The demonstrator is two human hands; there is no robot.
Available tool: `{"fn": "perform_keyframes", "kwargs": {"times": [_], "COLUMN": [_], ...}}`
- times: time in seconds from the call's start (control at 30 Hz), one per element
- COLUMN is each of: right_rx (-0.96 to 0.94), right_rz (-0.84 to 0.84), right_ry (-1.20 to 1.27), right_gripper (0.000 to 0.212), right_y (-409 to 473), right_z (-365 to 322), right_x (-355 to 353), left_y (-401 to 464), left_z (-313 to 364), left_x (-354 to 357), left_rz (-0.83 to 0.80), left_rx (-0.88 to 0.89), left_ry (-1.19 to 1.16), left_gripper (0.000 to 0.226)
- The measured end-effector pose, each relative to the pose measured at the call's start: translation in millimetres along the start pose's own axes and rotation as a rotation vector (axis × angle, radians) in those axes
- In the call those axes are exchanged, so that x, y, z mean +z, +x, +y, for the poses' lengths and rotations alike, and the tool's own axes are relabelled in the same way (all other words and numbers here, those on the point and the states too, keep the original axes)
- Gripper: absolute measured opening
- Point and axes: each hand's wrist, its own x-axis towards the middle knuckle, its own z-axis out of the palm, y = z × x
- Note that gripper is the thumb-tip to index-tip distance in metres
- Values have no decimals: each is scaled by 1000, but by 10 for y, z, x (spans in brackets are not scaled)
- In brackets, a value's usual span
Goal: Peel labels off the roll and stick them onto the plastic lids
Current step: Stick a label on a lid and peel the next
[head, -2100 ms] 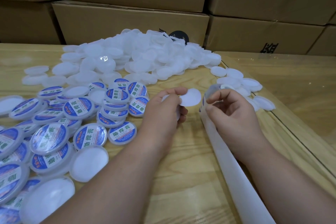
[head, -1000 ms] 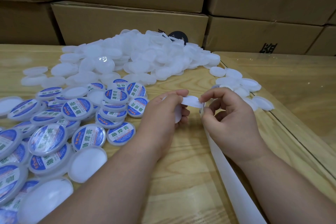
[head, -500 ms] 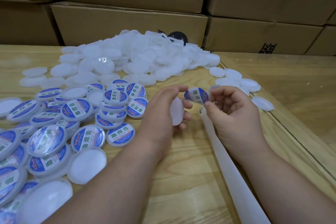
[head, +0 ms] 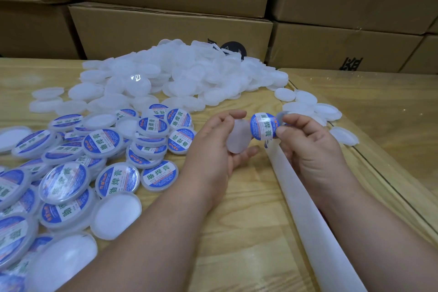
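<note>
At table centre, the left hand (head: 213, 149) cups a bare plastic lid (head: 238, 136) upright, thumb over its top edge. Just at its three o'clock, the right hand (head: 310, 147) pinches a round blue label (head: 263, 125) by its edge; its printed face shows. White backing strip (head: 308, 216) runs toward five o'clock, cut off by the frame. Labelled lids (head: 102, 142) crowd nine o'clock, unlabelled lids (head: 180, 73) heap at twelve, partly hiding the boxes (head: 170, 28) behind.
</note>
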Motion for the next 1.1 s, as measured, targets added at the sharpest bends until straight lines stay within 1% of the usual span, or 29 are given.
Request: {"fn": "perform_keyframes", "kwargs": {"times": [0.07, 0.27, 0.43, 0.57, 0.77, 0.97, 1.1], "right_rx": [-10, -18, -38, -27, -26, -33, -27], "right_rz": [-43, -131, -140, -145, -169, -180, -173], "right_ry": [-19, -110, -139, -136, -135, -155, -155], "right_gripper": [28, 35, 27, 27, 27, 26, 26], "right_y": [-15, -62, -74, -75, -77, -77, -79], "right_z": [-6, -7, -9, -22, -22, -20, -20], "right_x": [6, 54, 70, 75, 77, 70, 75], "left_y": [-3, -13, -1, 11, 19, 23, 32], "left_z": [0, 35, 19, -3, -29, -52, -67], "left_x": [0, -4, -17, -25, -23, -16, -35], "left_rz": [-11, -67, -91, -102, -101, -107, -119], "left_rx": [-18, -79, -68, -43, 4, 5, 25], "left_ry": [-21, -32, -14, 26, 106, 139, 163], "left_gripper": [32, 34, 31, 24, 21, 10, 10]}}
